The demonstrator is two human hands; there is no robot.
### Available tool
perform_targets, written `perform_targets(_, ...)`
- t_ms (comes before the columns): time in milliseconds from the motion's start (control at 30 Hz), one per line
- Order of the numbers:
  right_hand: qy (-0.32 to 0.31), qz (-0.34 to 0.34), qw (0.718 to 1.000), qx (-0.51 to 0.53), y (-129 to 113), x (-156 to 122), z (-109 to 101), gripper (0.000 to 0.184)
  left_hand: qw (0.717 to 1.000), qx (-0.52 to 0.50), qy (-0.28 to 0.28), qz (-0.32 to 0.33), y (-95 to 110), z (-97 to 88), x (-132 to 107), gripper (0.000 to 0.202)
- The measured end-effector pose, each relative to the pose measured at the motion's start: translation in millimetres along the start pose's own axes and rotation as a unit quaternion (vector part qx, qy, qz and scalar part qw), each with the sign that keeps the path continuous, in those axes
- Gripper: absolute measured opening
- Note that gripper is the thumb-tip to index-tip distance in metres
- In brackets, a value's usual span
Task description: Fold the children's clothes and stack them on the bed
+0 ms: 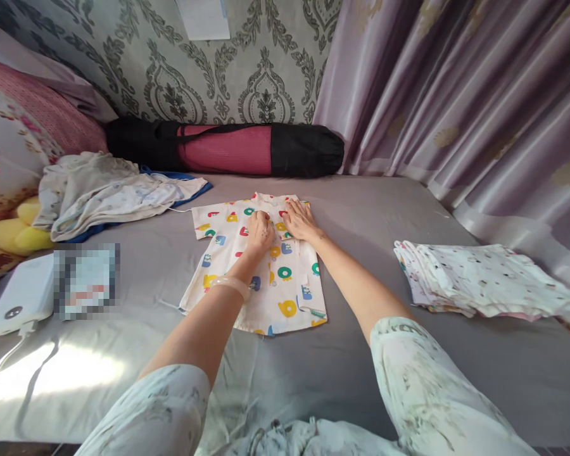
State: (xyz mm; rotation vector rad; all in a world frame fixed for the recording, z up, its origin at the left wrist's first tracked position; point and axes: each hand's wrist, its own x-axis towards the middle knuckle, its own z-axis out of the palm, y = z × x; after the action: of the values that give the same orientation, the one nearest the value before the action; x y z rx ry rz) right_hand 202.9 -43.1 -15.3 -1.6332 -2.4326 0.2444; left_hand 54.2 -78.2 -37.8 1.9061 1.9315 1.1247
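Note:
A small white shirt (285,288) with coloured letter prints lies flat on the grey bed sheet (361,209), collar away from me and its right side folded in. My left hand (259,232) rests near the collar with fingers curled, pinching the fabric. My right hand (300,220) lies flat beside it, fingers stretched out and pressing on the shirt's upper right part. A pale bangle circles my left wrist.
A stack of folded white clothes (484,282) sits at the right. Unfolded garments (109,190) are heaped at the left near floral pillows. A black and red rolled bag (228,149) lies along the wall. A white device (21,294) rests at the left edge. Purple curtains hang at the right.

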Motion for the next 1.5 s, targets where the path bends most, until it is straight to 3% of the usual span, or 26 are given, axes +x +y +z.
perform_targets(167, -0.019, -0.05, 0.999, 0.006, -20.1, -27.4, -2.8, 0.058, 1.0, -0.011, 0.002, -0.01, 0.9, -2.0, 0.5, 0.02)
perform_targets(267, -0.021, -0.042, 0.999, 0.0, -30.9, -35.4, 3.1, 0.057, 0.999, -0.026, 0.012, -0.017, -0.3, -2.9, -0.1, 0.02)
perform_targets(500, -0.042, -0.012, 0.995, 0.087, -24.1, -32.7, -7.1, 0.058, 0.998, -0.053, 0.014, -0.008, -3.2, -2.5, 0.2, 0.02)
perform_targets(667, -0.024, 0.005, 0.997, 0.068, -24.0, -88.0, -23.0, 0.063, 0.999, -0.048, 0.001, -0.021, -2.5, -1.4, 2.6, 0.021)
perform_targets(833, -0.039, 0.021, 0.999, 0.009, -34.5, -138.3, -15.0, 0.066, 0.998, -0.047, -0.009, -0.028, 0.6, -3.2, 1.4, 0.018)
perform_targets(1000, -0.019, 0.037, 0.999, -0.02, -37.6, -142.9, -3.8, 0.063, 0.999, -0.047, -0.006, -0.014, 0.5, -4.4, -1.2, 0.017)
perform_targets(1167, -0.008, 0.036, 0.999, -0.018, -37.3, -142.5, -6.8, 0.062, 0.999, -0.035, -0.003, -0.007, 1.7, -5.3, -1.6, 0.017)
perform_targets(1500, -0.082, -0.014, 0.996, 0.044, -51.2, -190.8, -21.6, 0.069, 0.989, 0.106, -0.105, 0.001, 19.9, -12.3, -3.7, 0.021)
